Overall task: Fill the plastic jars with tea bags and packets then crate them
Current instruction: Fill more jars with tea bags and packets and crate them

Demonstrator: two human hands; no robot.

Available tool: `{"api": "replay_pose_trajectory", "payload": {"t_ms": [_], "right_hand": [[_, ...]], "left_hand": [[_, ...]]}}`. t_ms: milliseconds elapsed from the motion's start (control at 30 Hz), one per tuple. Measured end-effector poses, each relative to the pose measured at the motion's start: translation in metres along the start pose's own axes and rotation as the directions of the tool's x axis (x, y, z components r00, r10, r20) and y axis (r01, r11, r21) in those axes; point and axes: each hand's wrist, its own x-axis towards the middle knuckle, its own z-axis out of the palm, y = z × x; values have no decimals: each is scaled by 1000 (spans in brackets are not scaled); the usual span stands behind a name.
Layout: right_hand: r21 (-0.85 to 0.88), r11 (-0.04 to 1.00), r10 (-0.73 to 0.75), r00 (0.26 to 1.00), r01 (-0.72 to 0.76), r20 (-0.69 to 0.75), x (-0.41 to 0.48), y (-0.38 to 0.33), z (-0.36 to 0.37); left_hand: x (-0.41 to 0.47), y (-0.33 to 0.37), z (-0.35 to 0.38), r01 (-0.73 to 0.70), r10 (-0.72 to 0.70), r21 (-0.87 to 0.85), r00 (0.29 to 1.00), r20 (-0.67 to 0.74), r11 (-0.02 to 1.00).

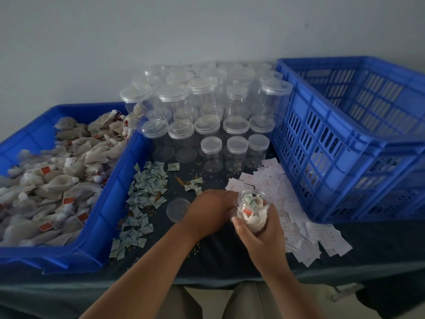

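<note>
Had the open jar [253, 210] in my right hand [261, 236], fingers wrapped round its lower half, down at roughly 5 o'clock on the table [218, 256]. The mouth faced up and a touch away from me, long axis near upright with a slight lean, I'd guess so stuff drops in without spilling. Tea bags [251, 221] and a green packet [249, 199] were already inside. My left hand [211, 208] was right against the jar's 9 o'clock side, but the fingertips were hidden, so I couldn't tell if it pinched anything. The lid [177, 209] lay just past it, handy for capping. Blue crate [322, 157] waited at 2 o'clock.
</note>
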Motion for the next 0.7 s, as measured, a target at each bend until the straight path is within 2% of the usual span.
{"api": "replay_pose_trajectory", "payload": {"t_ms": [67, 167, 233, 267, 300, 333, 433, 500, 600, 633, 700], "right_hand": [[0, 1000, 0, 1000, 0, 4, 0, -1, 0], [-1, 1000, 2, 1000, -2, 14, 0, -1, 1], [-6, 1000, 3, 1000, -3, 17, 0, -1, 0], [-9, 1000, 2, 1000, -2, 18, 1, -1, 0], [-13, 1000, 1, 1000, 0, 19, 1, 0, 0], [-21, 1000, -2, 1000, 2, 18, 1, 0, 0], [-58, 998, -30, 999, 31, 20, 1, -1, 1], [-86, 995, -46, 998, 50, 48, 1, -1, 1], [-105, 994, -34, 994, 45, 102, 1, 2, 3], [-114, 992, -34, 993, 47, 116, 0, 3, 3], [-135, 989, -49, 990, 67, 131, 0, 3, 4]], "left_hand": [[2, -2, 0, -45, 44, 16, 997, 60, 999], [5, -5, 2, -137, 117, 231, 988, 97, 963], [3, -3, 1, -183, 184, 307, 983, 24, 934], [2, -2, 0, -159, 181, 256, 982, -63, 954], [0, -1, -1, -97, 125, 164, 978, -167, 982], [-2, 0, -3, 9, 5, 56, 972, -234, 998], [-4, 0, -15, 335, -377, -193, 891, -252, 922], [-7, 1, -26, 382, -476, -320, 824, -308, 867], [-19, 11, -46, 230, -450, -466, 777, -440, 854], [-23, 16, -52, 144, -382, -462, 791, -478, 875], [-28, 20, -60, -37, -146, -340, 855, -497, 940]]}}
